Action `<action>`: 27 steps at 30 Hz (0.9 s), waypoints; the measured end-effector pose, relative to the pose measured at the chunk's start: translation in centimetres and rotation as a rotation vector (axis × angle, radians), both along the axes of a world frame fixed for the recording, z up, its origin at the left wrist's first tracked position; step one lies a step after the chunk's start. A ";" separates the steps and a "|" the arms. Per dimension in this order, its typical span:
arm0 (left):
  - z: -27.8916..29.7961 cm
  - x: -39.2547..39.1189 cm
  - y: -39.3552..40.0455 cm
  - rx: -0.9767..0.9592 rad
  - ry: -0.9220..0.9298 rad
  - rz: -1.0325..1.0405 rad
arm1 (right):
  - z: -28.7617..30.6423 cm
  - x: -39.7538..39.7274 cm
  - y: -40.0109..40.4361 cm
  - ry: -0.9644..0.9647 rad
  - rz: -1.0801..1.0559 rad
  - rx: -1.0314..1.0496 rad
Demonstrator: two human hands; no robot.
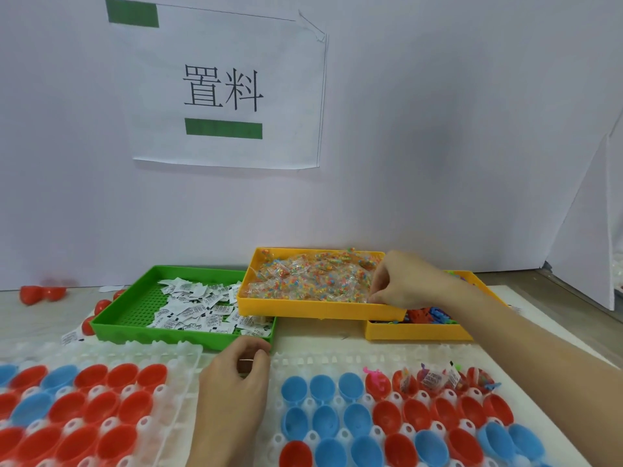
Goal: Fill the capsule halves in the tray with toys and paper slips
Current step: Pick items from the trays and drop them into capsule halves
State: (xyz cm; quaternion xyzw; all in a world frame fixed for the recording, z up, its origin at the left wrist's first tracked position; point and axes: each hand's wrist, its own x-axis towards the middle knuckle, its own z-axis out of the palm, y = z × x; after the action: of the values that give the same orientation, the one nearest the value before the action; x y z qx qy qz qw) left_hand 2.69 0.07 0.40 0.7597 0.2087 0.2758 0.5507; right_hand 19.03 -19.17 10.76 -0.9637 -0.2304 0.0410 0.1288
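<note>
Two white capsule trays lie in front of me, the right tray [350,362] and the left tray [188,357], both holding red and blue capsule halves. Some red halves [435,379] in the right tray's back row hold slips and small toys. A green tray [135,311] holds paper slips [199,306]. An upper yellow tray [320,308] is full of clear packets of coloured beads [313,279]. My right hand [404,281] reaches into it, fingers pinched among the packets. My left hand [236,375] rests curled between the capsule trays; whether it holds anything is hidden.
A lower yellow tray [418,332] with colourful plastic toys sits under my right forearm. Loose red capsule halves [40,293] lie at the back left. A white wall with a paper sign [222,92] closes the back. A white panel [593,230] stands at the right.
</note>
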 end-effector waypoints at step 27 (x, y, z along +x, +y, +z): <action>-0.5 0.0 0.2 -0.001 -0.016 -0.007 | -0.2 -5.9 -4.6 0.260 0.128 0.807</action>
State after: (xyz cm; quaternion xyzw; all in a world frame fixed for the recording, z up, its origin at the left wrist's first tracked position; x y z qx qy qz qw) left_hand 2.71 0.22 -0.11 0.7580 0.2019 0.2799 0.5535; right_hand 13.16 -23.76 10.52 -0.8065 -0.2692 0.0768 0.5207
